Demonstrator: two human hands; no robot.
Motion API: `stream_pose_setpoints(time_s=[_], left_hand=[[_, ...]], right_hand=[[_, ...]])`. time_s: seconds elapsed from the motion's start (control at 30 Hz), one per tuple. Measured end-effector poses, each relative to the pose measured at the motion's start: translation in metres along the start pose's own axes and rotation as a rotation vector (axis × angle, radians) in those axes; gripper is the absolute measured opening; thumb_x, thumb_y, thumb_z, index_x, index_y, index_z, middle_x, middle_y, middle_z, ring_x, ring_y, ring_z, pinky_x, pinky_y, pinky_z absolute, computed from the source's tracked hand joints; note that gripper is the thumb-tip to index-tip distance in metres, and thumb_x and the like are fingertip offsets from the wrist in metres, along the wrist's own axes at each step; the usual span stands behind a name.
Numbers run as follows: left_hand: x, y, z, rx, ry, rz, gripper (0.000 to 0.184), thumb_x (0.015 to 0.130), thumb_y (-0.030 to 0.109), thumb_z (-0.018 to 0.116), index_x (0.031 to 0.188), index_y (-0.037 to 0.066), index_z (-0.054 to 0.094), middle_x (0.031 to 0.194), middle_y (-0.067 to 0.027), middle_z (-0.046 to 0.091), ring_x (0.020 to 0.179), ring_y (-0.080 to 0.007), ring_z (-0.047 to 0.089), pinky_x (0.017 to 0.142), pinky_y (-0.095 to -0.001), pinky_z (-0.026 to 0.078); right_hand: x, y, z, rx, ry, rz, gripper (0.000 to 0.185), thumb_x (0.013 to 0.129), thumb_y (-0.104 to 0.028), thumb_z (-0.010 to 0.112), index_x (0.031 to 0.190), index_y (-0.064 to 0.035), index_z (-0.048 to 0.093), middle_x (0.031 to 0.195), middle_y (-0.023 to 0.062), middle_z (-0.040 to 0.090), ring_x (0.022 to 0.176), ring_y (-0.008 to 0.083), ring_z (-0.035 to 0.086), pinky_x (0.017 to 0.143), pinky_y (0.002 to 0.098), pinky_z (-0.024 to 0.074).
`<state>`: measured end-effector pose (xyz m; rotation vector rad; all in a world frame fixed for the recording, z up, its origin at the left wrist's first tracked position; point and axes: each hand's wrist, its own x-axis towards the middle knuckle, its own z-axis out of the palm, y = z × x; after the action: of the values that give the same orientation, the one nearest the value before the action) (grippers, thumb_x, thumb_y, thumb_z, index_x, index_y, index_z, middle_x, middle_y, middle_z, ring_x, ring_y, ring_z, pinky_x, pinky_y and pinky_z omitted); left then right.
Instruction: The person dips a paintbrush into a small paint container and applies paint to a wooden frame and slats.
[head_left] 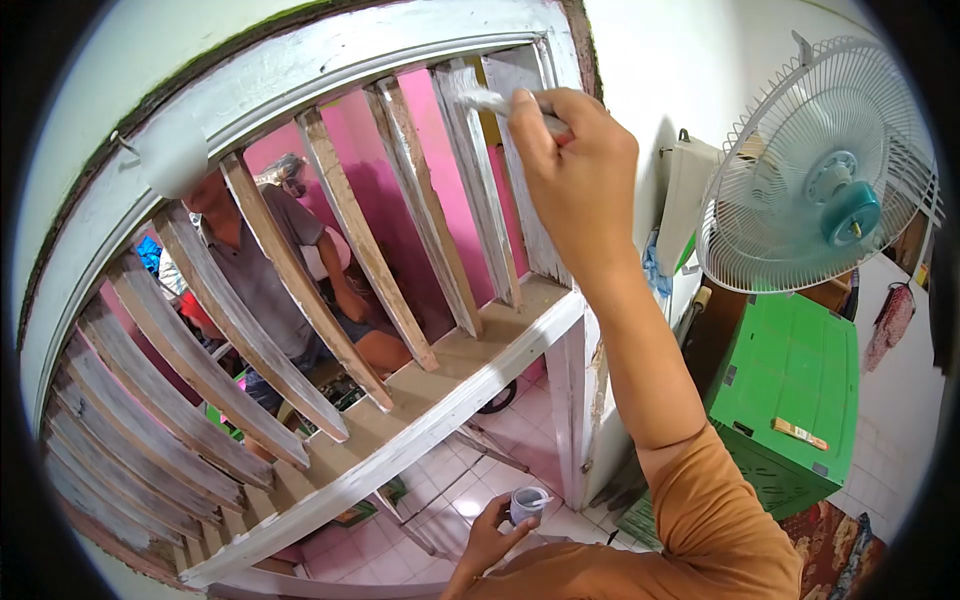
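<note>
My right hand (pixel 575 150) is raised at the upper right of the wooden frame, fingers closed around a paintbrush (pixel 487 98). The brush's white-coated bristles are at the top of a wooden slat (pixel 468 130), which is partly whitish; most of the handle is hidden by my fingers. Low down, my left hand (pixel 490 540) grips a small cup (pixel 527 500) with white paint in it. A pale stick-like piece shows at the cup's rim. Other slats (pixel 350 220) to the left show bare brown edges and patchy white faces.
A person (pixel 260 270) sits behind the slats, against a pink wall. At right stand a fan (pixel 830 190) and a green box (pixel 785 370) with another brush (pixel 800 433) on its lid. The frame's white lower rail (pixel 400 440) runs between me and the tiled floor.
</note>
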<state>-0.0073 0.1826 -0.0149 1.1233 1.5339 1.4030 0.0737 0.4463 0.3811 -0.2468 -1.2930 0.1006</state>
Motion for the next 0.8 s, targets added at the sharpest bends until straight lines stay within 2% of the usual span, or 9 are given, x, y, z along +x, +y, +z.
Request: stream_pose_setpoints(time_s=[0.23,0.33,0.4,0.53,0.63,0.7,0.8], left_hand=[[-0.002,-0.007,0.0,0.024,0.01,-0.019,0.067,0.088,0.023,0.084,0.139,-0.004,0.05,0.122,-0.0139,0.067,0.113,-0.0207,0.065,0.097,-0.0337,0.052],[0.0,-0.007,0.001,0.011,0.007,-0.028,0.067,0.087,0.023,0.084,0.139,-0.004,0.051,0.121,-0.0138,0.067,0.113,-0.0202,0.065,0.097,-0.0332,0.052],[0.0,-0.007,0.001,0.022,-0.001,-0.035,0.067,0.087,0.023,0.084,0.139,-0.004,0.051,0.121,-0.0137,0.068,0.113,-0.0201,0.065,0.096,-0.033,0.052],[-0.001,-0.004,-0.001,0.005,0.003,0.006,0.067,0.087,0.023,0.084,0.138,-0.004,0.051,0.12,-0.0135,0.068,0.113,-0.0197,0.065,0.096,-0.033,0.052],[-0.002,-0.002,-0.001,0.016,0.007,-0.029,0.066,0.087,0.022,0.084,0.138,-0.004,0.051,0.121,-0.0136,0.068,0.113,-0.0197,0.065,0.096,-0.0332,0.052],[0.0,-0.004,0.001,0.014,-0.008,-0.005,0.065,0.088,0.022,0.084,0.138,-0.004,0.051,0.121,-0.0138,0.068,0.113,-0.0198,0.065,0.096,-0.0332,0.052],[0.002,-0.004,0.003,-0.001,-0.036,0.038,0.064,0.088,0.021,0.083,0.138,-0.004,0.052,0.121,-0.0141,0.068,0.113,-0.02,0.066,0.096,-0.0331,0.052]], right_hand=[[0.01,-0.004,-0.001,0.08,0.092,-0.013,0.019,0.09,-0.016,0.071,0.085,0.0022,0.07,0.074,0.0184,0.066,0.061,0.0325,0.063,0.059,0.0395,0.0502],[0.002,0.0,0.001,0.039,0.028,-0.081,0.019,0.09,-0.016,0.071,0.084,0.0019,0.069,0.073,0.0178,0.064,0.06,0.0323,0.062,0.058,0.04,0.0491],[-0.012,0.0,-0.015,-0.113,-0.146,-0.019,0.019,0.091,-0.016,0.071,0.083,0.0016,0.069,0.073,0.0175,0.063,0.06,0.0311,0.062,0.056,0.0406,0.0476],[-0.025,-0.005,-0.036,-0.075,-0.221,0.032,0.019,0.09,-0.015,0.071,0.082,0.0014,0.069,0.073,0.0172,0.063,0.059,0.0309,0.062,0.056,0.0405,0.0471],[-0.009,-0.007,-0.032,-0.083,-0.106,0.048,0.019,0.09,-0.015,0.072,0.082,0.0014,0.069,0.073,0.0167,0.063,0.059,0.0303,0.061,0.056,0.0391,0.0475],[0.002,-0.005,-0.015,0.022,0.006,-0.063,0.018,0.09,-0.015,0.073,0.082,0.0007,0.069,0.073,0.0158,0.063,0.058,0.0298,0.06,0.055,0.0388,0.0468],[-0.012,0.007,-0.013,-0.035,-0.079,-0.089,0.017,0.09,-0.014,0.072,0.082,0.0003,0.067,0.071,0.0154,0.061,0.058,0.031,0.059,0.055,0.0404,0.0455]])
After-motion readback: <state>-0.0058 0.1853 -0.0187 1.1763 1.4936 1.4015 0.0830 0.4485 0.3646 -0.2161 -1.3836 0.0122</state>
